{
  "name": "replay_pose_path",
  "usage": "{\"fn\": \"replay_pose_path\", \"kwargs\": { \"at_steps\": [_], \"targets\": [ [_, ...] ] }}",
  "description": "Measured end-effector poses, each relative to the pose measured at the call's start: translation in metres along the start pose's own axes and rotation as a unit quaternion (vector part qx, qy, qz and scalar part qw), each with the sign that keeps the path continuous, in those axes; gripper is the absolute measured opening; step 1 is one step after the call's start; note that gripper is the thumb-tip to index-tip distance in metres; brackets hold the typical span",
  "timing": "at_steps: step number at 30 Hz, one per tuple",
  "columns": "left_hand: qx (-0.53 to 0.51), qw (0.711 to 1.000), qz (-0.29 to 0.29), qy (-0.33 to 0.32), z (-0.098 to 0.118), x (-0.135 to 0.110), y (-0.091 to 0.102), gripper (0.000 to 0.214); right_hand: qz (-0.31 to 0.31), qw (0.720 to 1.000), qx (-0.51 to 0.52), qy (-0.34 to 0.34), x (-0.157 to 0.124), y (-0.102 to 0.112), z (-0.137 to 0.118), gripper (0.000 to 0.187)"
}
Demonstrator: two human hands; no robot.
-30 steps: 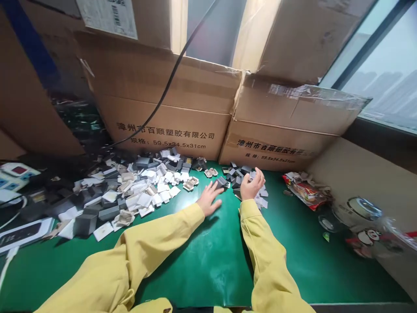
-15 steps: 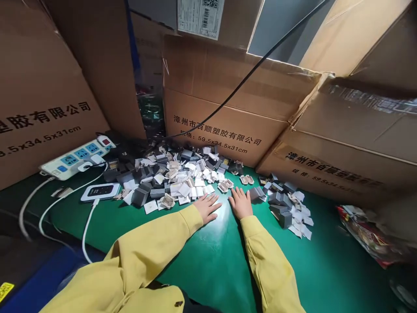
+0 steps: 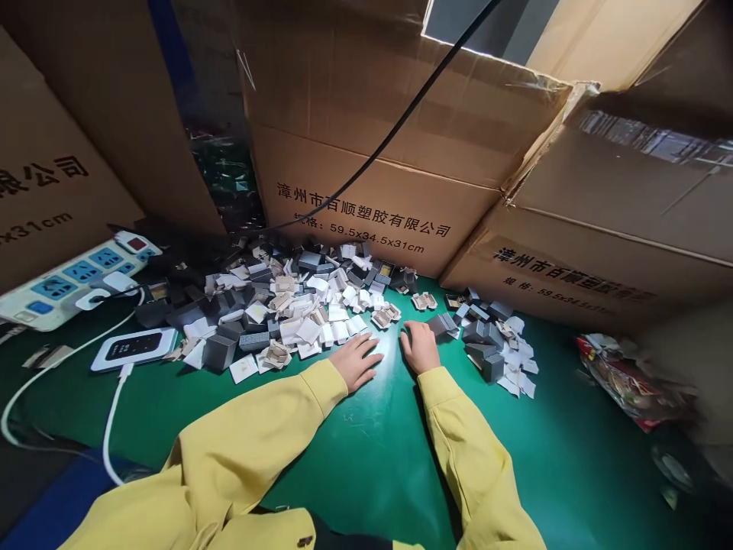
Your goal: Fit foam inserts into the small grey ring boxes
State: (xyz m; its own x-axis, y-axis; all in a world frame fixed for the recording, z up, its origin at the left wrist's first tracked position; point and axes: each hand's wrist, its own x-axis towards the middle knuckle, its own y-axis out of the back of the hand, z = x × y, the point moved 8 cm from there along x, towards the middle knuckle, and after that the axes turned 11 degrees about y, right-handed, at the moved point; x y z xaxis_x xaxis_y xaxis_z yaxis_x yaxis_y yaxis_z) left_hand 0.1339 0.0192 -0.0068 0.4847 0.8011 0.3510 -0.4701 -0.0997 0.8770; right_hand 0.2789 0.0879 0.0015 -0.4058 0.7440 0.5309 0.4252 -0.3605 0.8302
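My left hand (image 3: 355, 363) lies flat on the green tabletop (image 3: 372, 458), its fingers spread and holding nothing. It is close to the front right edge of a heap of small grey boxes and white inserts (image 3: 309, 328). To its right, my right hand (image 3: 421, 347) rests on the table with fingers bent and the thumb apart; nothing shows in it. A dark grey box (image 3: 442, 326) lies just right of that hand. Beyond both hands are an opened white insert (image 3: 385, 315) and another insert (image 3: 424, 302). A smaller pile of grey boxes and white pieces (image 3: 504, 347) lies further right.
Large cardboard cartons (image 3: 355, 168) wall the back, with a black cable (image 3: 395, 134) hanging across them. At left are a power strip (image 3: 80, 279) and a white device (image 3: 134, 349) with a white cord. A red plastic package (image 3: 624, 382) lies at right.
My right hand's fingers have gone from stretched out to bent. My left hand stays flat near the heap. The view has tilted down and shifted a little.
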Motion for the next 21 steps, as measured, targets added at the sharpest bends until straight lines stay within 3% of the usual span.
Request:
{"fn": "replay_pose_path", "kwargs": {
  "at_steps": [7,12,16,21],
  "targets": [
    [0.045,0.996,0.053,0.051,0.003,0.002,0.012,0.032,-0.002,0.999,-0.043,0.011,0.002,0.007,-0.005,0.022],
    [0.032,0.998,-0.002,0.053,0.006,0.002,0.005,0.032,-0.004,1.000,-0.018,0.012,0.000,0.003,-0.005,0.022],
    [0.016,0.998,-0.029,0.050,0.006,0.003,0.002,0.037,0.078,0.996,0.031,-0.017,0.009,0.004,0.001,0.028],
    [-0.008,0.999,-0.010,0.048,0.006,0.002,0.005,0.037,0.126,0.989,0.040,-0.059,0.050,-0.006,0.012,0.032]
  ]
}}
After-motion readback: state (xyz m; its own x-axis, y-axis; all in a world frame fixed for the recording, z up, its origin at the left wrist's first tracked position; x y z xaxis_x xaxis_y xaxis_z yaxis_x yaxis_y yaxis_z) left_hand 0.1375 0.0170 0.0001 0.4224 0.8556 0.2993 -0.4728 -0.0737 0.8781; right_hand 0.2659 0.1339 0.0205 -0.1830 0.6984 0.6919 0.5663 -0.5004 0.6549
